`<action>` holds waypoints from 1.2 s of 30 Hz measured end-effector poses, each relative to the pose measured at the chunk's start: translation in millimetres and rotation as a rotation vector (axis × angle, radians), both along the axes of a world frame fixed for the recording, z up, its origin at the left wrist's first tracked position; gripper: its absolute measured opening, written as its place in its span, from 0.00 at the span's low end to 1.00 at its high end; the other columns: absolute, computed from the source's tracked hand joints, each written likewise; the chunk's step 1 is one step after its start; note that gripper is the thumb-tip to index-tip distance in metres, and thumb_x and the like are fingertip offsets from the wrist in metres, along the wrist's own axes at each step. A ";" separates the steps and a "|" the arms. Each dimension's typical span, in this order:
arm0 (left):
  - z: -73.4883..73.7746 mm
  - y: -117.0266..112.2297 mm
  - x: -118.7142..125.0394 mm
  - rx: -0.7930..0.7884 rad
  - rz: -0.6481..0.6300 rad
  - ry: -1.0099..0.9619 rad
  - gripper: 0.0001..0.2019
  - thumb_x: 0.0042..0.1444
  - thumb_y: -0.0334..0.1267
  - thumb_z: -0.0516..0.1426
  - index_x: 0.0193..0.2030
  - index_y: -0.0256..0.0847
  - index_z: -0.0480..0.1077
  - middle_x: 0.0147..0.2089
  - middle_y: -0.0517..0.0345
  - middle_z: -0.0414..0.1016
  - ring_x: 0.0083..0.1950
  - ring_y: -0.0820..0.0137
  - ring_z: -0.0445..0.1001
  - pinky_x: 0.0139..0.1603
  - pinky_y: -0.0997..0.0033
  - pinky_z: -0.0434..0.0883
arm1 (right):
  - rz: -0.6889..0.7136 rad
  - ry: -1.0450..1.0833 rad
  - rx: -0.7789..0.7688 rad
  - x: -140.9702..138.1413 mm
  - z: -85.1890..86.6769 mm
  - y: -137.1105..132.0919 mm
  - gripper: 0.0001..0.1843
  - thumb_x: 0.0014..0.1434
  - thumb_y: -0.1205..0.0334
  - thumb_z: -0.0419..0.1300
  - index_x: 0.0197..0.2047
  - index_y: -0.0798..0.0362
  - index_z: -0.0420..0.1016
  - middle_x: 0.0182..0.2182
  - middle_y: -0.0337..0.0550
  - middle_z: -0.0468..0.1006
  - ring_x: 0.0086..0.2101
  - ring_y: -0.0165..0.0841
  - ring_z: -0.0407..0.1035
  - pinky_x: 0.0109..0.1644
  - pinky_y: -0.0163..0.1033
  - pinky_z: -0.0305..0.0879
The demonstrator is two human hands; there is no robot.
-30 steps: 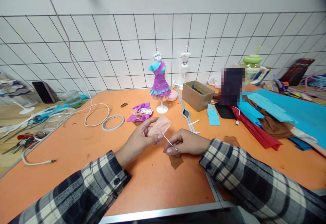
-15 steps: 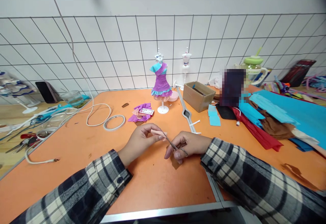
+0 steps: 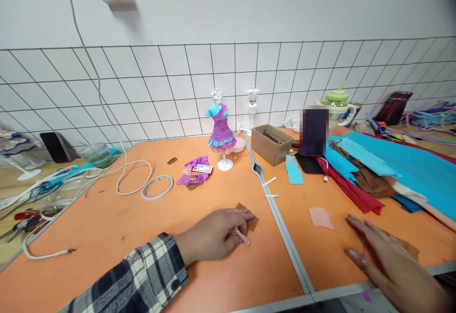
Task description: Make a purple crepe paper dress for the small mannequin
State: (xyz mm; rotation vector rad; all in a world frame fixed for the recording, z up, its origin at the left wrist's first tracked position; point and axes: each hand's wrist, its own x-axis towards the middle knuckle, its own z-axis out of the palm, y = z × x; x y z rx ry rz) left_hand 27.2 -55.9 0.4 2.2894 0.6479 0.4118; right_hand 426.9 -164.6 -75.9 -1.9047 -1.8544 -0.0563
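My left hand (image 3: 217,234) is closed on a narrow pink crepe-paper strip (image 3: 244,238), its free end poking out below the fingers. Its fingertips rest over a small brown scrap (image 3: 252,223) on the table. At the right, my right hand (image 3: 390,260) is open and slightly blurred, fingers apart, low over the tabletop. Beside its fingertips lies a pink paper square (image 3: 321,218). Another brown scrap (image 3: 406,246) is partly covered by that hand. The scissors are out of sight.
A doll dress form in a purple and blue dress (image 3: 221,130) stands at the back. Near it are a cardboard box (image 3: 271,147), a tape roll (image 3: 157,187), a purple paper bundle (image 3: 195,170) and a blue strip (image 3: 294,169). Coloured crepe paper (image 3: 402,156) lies at the right.
My right hand has moved away to the right and opened; the scissors it held are gone from view. My left hand has lowered to the table with the strip. A pink square now shows at the right.
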 end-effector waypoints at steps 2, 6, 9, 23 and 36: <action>-2.8 2.3 0.4 -0.003 0.034 0.027 0.10 0.51 0.22 0.54 0.34 0.42 0.69 0.51 0.53 0.78 0.65 0.63 0.68 0.60 0.64 0.67 | 0.005 0.092 -0.089 -42.0 2.5 12.3 0.35 0.64 0.43 0.48 0.69 0.51 0.53 0.65 0.52 0.63 0.61 0.48 0.63 0.62 0.55 0.64; -2.0 2.1 -10.6 0.023 0.068 0.048 0.07 0.55 0.26 0.54 0.33 0.43 0.68 0.48 0.55 0.79 0.63 0.63 0.69 0.58 0.64 0.68 | 0.123 0.149 -0.178 -109.0 25.9 47.0 0.37 0.64 0.46 0.49 0.71 0.55 0.51 0.67 0.54 0.59 0.66 0.47 0.54 0.67 0.55 0.56; 2.2 6.7 -31.1 0.104 0.140 0.070 0.07 0.56 0.27 0.54 0.34 0.43 0.69 0.47 0.54 0.78 0.60 0.62 0.72 0.56 0.62 0.69 | 0.262 0.132 -0.277 -128.0 38.8 63.1 0.38 0.61 0.47 0.54 0.70 0.55 0.56 0.68 0.52 0.58 0.67 0.49 0.49 0.70 0.59 0.49; -1.3 39.4 -69.8 0.152 0.225 0.038 0.11 0.55 0.24 0.53 0.36 0.39 0.75 0.59 0.46 0.70 0.52 0.64 0.74 0.48 0.66 0.74 | 0.578 1.153 -0.396 -264.2 57.4 184.3 0.28 0.58 0.40 0.59 0.53 0.52 0.68 0.57 0.50 0.70 0.59 0.43 0.61 0.65 0.51 0.51; 2.1 7.8 -26.2 0.316 0.046 0.189 0.08 0.60 0.30 0.52 0.39 0.43 0.72 0.61 0.51 0.73 0.62 0.59 0.71 0.61 0.57 0.69 | 0.741 1.478 -0.571 -273.4 58.9 202.5 0.26 0.57 0.35 0.58 0.46 0.48 0.72 0.55 0.47 0.72 0.60 0.40 0.63 0.61 0.46 0.60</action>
